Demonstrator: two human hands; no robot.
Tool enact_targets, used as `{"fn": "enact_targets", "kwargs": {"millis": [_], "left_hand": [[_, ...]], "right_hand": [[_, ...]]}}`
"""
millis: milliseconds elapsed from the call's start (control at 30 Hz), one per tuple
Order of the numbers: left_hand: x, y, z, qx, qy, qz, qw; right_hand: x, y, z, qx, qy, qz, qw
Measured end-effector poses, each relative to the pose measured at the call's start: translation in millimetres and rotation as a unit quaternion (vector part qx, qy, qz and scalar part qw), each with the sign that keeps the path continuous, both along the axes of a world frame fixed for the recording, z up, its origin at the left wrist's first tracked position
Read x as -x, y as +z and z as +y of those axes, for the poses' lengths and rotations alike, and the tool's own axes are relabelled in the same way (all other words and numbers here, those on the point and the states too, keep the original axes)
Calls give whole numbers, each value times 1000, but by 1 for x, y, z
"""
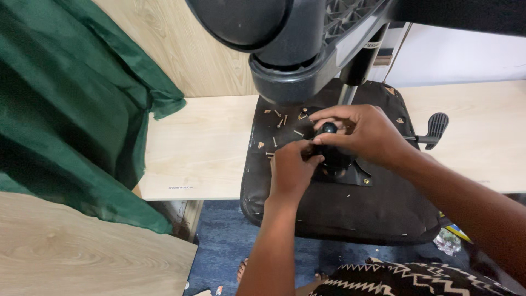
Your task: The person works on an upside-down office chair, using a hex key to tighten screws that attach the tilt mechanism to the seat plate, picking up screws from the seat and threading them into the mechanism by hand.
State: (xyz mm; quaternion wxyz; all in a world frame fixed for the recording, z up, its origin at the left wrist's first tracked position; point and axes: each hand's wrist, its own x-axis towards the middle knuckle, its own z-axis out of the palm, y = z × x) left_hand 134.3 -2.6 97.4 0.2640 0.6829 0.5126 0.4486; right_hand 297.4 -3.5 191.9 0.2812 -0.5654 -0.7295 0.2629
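A black knob (329, 129) stands up from the mechanism plate (359, 176) fixed to the underside of an overturned black office chair seat (350, 211), which lies across a pale wooden board (203, 148). The right hand (364, 131) curls over the knob from above, fingers closed around its top, while the left hand (290, 170) comes in from below with thumb and fingertips pinched against the black part just under the knob; exactly what the left fingers grip is hidden by the hand itself. Loose brass-coloured screws (280, 121) lie scattered on the seat just beside both hands, and a black adjustment lever (435, 129) juts out to the right. The chair's base and column (307, 49) loom above the hands at the top of the view. A green cloth (71, 109) hangs at the left, and a patterned fabric (416, 279) sits at the bottom edge. The likely trouble: a wrist could sweep the loose screws off the seat onto the blue floor (230, 241), and the seat, overhanging the board's edge, could tip if pressed hard near that side.
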Motion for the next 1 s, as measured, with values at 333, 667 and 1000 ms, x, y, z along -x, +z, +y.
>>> {"fn": "enact_targets", "kwargs": {"millis": [333,667,1000], "left_hand": [[-1,1,0,23,-8,-27,999],[5,0,2,13,17,24,999],[-2,-3,-5,-1,8,-2,1000]], "right_hand": [[-1,1,9,-39,175,1,984],[11,8,0,-29,31,-87,995],[-6,-8,9,-124,211,-34,969]]}}
